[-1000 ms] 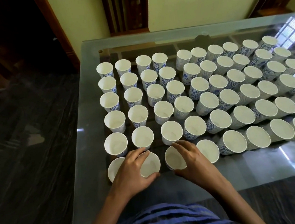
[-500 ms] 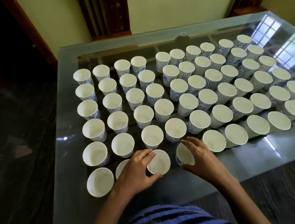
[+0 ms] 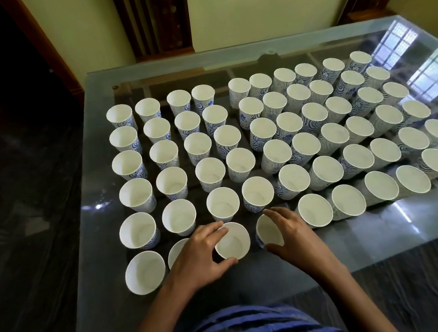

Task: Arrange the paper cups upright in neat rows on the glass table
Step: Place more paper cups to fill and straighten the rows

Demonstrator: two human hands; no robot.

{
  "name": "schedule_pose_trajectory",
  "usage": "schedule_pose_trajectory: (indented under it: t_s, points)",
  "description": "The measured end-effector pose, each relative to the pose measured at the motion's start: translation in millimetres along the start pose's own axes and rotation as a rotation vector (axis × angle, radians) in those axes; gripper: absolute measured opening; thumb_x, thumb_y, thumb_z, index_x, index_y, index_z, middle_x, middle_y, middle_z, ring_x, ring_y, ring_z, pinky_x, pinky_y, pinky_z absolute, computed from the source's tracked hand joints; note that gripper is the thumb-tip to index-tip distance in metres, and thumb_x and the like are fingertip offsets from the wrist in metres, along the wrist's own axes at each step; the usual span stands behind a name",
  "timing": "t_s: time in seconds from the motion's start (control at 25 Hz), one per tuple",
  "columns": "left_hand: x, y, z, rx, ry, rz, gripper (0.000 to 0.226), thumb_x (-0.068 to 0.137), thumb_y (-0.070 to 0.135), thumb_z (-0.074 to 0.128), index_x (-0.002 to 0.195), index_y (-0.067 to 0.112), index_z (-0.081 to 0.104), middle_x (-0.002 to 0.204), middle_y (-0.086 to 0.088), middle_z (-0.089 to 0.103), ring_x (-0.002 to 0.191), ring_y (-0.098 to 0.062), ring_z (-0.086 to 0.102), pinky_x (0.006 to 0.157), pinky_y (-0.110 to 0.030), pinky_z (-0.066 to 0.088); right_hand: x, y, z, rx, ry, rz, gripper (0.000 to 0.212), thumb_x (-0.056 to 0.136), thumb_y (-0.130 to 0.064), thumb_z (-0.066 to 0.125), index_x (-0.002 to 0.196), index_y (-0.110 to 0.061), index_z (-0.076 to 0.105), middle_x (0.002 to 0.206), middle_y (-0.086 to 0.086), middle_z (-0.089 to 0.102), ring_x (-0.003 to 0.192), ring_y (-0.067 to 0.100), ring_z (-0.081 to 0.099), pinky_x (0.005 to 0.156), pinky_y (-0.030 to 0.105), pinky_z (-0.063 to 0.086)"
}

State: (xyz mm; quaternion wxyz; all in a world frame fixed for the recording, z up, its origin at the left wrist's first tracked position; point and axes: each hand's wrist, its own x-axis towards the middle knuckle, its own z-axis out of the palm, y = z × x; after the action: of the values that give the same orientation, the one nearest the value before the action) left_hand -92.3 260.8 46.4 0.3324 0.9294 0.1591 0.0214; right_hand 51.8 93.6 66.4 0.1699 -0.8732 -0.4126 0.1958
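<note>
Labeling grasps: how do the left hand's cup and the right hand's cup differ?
The left hand hides little of the left cup; the right hand covers about half the right cup. Left cup shows no outer wall; right cup shows blue print. Both white inside, gripped.

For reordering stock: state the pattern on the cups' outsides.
Paper cups: blue swirls on white; head view.
</note>
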Motion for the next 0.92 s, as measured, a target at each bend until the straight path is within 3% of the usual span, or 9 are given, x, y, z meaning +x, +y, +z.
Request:
schedule_pose_trajectory:
  t_s: [0.24,0.56,0.72,0.92]
  points:
    - [5,6,-8,-0.030,0.095,-0.025,0.061,0.067,0.039,0.078,0.122,0.018,0.059,0.130,0.000,0.054,0.120,-0.015,0.048,0.100,-0.019,0.029,3,-2,-6,0.057,0.043,-0.016,0.073,0.075,-0.031,0.074,0.137,-0.014,0.041,0.142,0.004,0.040,0.129,0.021,0.039,0.105,0.026,0.031]
    - [82,1,-34,0.008,0.314,-0.122,0.048,0.074,0.031,0.075,0.116,0.010,0.063,0.124,-0.008,0.059,0.116,-0.023,0.052,0.097,-0.029,0.038,77,1,-33,0.118,0.132,-0.071,0.060,0.077,-0.023,0.074,0.131,-0.010,0.050,0.134,0.009,0.049,0.120,0.025,0.049,0.099,0.030,0.040]
    - [125,-11,-39,0.046,0.217,-0.230,0.066,0.074,0.039,0.072,0.130,0.014,0.050,0.141,-0.006,0.044,0.129,-0.021,0.039,0.106,-0.030,0.029,130,1,-39,0.082,0.103,-0.064,0.068,0.076,-0.027,0.075,0.135,-0.011,0.044,0.142,0.011,0.042,0.127,0.027,0.042,0.104,0.037,0.039]
    - [144,-24,-32,0.060,0.181,-0.245,0.071,0.072,0.042,0.073,0.133,0.015,0.046,0.143,-0.002,0.041,0.131,-0.018,0.033,0.106,-0.026,0.026,171,2,-41,0.054,0.014,-0.042,0.080,0.069,-0.029,0.080,0.137,-0.010,0.041,0.142,0.012,0.039,0.129,0.027,0.038,0.105,0.033,0.033]
